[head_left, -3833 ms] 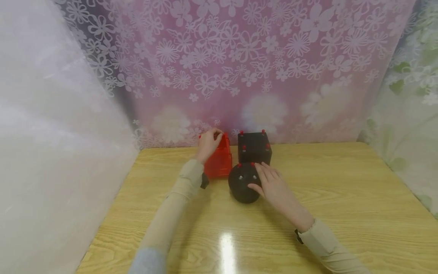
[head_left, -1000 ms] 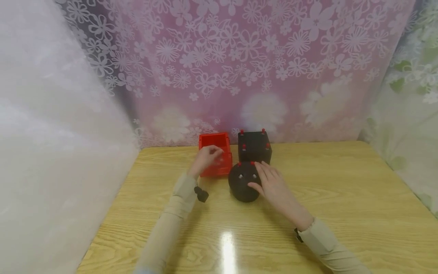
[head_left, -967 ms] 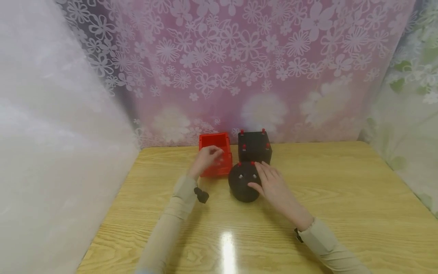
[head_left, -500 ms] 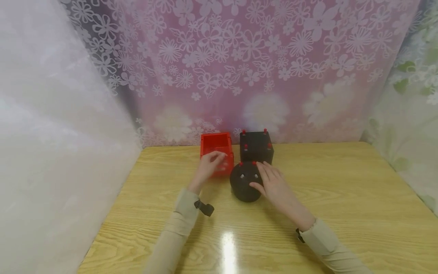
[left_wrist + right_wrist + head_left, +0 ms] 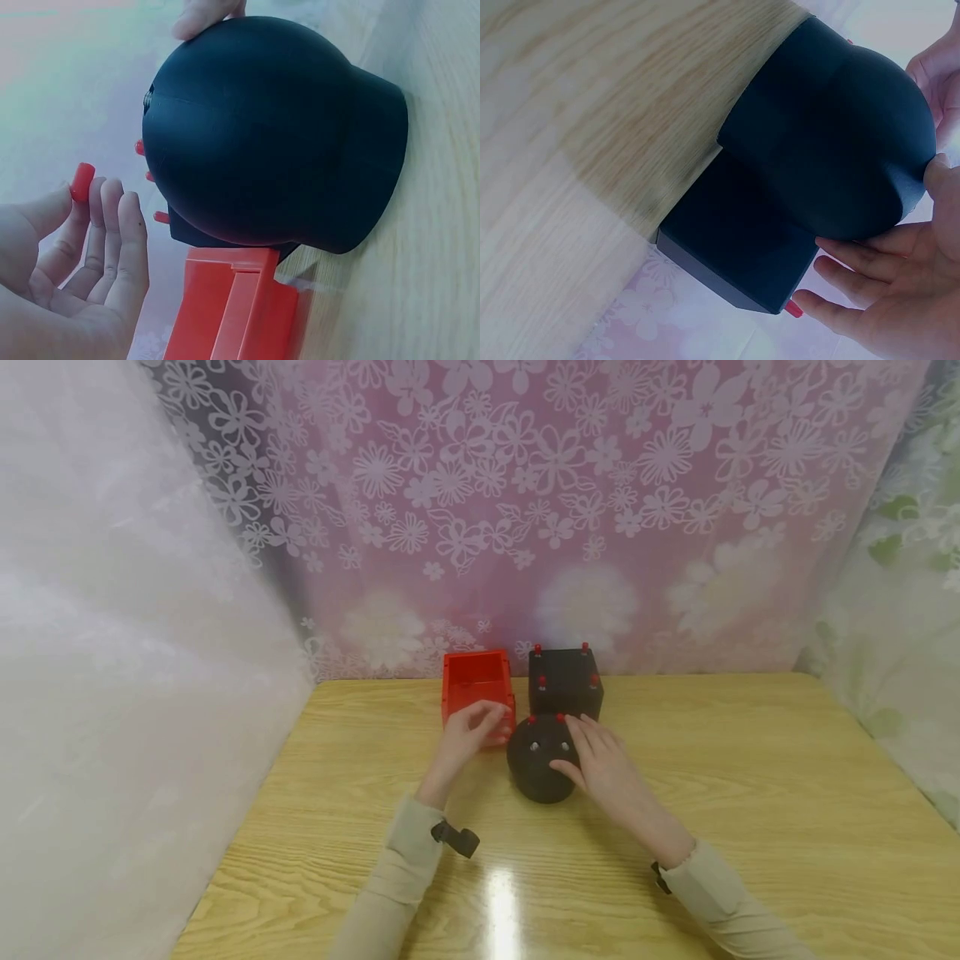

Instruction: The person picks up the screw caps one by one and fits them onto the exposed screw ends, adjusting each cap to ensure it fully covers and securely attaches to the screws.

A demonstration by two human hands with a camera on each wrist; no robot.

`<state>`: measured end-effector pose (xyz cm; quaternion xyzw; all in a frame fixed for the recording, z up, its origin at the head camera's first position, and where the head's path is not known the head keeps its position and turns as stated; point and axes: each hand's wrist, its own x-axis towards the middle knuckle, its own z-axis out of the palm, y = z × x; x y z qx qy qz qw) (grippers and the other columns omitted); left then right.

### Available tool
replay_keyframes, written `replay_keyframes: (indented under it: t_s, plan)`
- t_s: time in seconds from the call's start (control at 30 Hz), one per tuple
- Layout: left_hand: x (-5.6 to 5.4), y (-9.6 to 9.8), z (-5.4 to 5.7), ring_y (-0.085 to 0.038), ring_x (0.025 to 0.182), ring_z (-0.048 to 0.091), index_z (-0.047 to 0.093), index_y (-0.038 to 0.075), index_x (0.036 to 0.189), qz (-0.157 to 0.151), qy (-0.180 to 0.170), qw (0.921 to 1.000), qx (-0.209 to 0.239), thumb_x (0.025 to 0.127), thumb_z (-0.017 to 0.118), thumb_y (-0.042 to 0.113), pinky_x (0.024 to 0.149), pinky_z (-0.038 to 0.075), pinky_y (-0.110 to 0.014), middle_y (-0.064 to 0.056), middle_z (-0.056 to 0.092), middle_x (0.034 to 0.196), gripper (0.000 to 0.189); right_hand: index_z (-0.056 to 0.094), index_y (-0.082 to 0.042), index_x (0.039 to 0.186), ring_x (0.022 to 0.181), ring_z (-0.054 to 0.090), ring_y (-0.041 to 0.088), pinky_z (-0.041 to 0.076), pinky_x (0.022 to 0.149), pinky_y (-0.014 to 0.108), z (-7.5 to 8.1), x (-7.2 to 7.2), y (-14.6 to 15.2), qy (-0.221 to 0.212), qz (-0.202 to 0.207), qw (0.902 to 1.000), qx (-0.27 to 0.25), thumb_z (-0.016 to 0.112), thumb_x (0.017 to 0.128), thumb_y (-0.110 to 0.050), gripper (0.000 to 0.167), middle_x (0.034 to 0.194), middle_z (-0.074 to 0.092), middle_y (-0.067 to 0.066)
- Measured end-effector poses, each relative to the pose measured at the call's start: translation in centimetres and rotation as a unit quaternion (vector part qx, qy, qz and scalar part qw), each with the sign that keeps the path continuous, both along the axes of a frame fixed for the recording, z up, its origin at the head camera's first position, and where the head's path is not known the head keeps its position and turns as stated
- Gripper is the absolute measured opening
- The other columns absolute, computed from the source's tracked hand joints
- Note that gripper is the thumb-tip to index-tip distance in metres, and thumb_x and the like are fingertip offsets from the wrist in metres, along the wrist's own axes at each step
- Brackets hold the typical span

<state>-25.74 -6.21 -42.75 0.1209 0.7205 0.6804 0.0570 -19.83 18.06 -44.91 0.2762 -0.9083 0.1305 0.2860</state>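
Note:
My left hand (image 5: 468, 735) is raised over the front of the red box, left of the black dome. Its thumb and forefinger pinch a small red cylindrical cap (image 5: 82, 182), seen in the left wrist view. The black dome (image 5: 540, 768) stands on a wider round base, with two red caps on its far side and two bare metal studs nearer me. My right hand (image 5: 611, 772) rests on the dome's right side, fingers nearly straight and thumb spread across its top. In the right wrist view the thumb (image 5: 937, 172) touches the dome's surface.
Behind the dome stands a black box (image 5: 564, 685) with several red-capped posts on top. To its left lies the open red box (image 5: 446, 681). All stand on a wood-grain table (image 5: 360, 760) before a pink floral curtain (image 5: 480, 510).
My left hand was reaching into the red box, then drew back toward me and a little to the right, now showing the red cap. My right hand stays on the dome.

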Motion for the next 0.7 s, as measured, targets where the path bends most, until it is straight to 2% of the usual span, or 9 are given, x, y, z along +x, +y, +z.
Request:
replay_keyframes:
  t_s: [0.1,0.23,0.4,0.5,0.7]
  plan:
    - [0.4,0.1,-0.1,-0.021,0.094,0.072,0.068,0.001,0.120,-0.003,0.004,1.0000,0.005,0.100,0.065,0.024,0.086,0.060,-0.035,-0.021,0.069,0.118,0.030,0.048,0.013,0.141,0.128,0.053,0.048,0.046,0.102,0.063,0.0,0.0,0.0,-0.007,-0.001,1.0000,0.000,0.072,0.091,-0.038,0.076,0.133,0.058,0.033]
    - [0.6,0.2,-0.2,-0.024,0.097,0.072,0.070,0.001,0.118,-0.009,0.013,0.9998,0.012,0.099,0.067,0.020,0.090,0.059,-0.041,-0.020,0.071,0.117,0.027,0.046,0.013,0.142,0.131,0.052,0.047,0.045,0.103,0.062,0.0,0.1,0.1,-0.021,-0.004,0.9998,0.003,0.072,0.091,-0.038,0.076,0.135,0.057,0.032]
    - [0.8,0.2,-0.2,-0.028,0.098,0.072,0.070,-0.002,0.118,-0.022,0.044,0.9988,0.000,0.098,0.069,0.019,0.095,0.054,-0.054,-0.021,0.071,0.116,0.029,0.046,0.012,0.143,0.131,0.051,0.046,0.046,0.103,0.062,0.1,0.1,0.1,-0.022,-0.002,0.9998,0.001,0.059,0.099,-0.048,0.076,0.136,0.057,0.032]
    - [0.9,0.1,-0.1,-0.024,0.096,0.072,0.071,0.001,0.118,-0.029,0.064,0.9973,-0.021,0.098,0.069,0.021,0.093,0.056,-0.052,-0.017,0.072,0.114,0.029,0.046,0.012,0.143,0.130,0.052,0.046,0.046,0.102,0.062,0.1,0.1,0.1,-0.016,0.001,0.9999,-0.001,0.047,0.101,-0.054,0.078,0.136,0.057,0.031]
    - [1.2,0.1,0.1,-0.019,0.094,0.071,0.074,0.009,0.112,-0.037,0.093,0.9935,-0.054,0.096,0.072,0.026,0.085,0.060,-0.033,-0.006,0.076,0.105,0.024,0.047,0.013,0.142,0.130,0.053,0.046,0.046,0.103,0.062,-0.1,0.0,0.1,-0.005,-0.003,1.0000,0.002,0.041,0.102,-0.057,0.081,0.134,0.058,0.032]
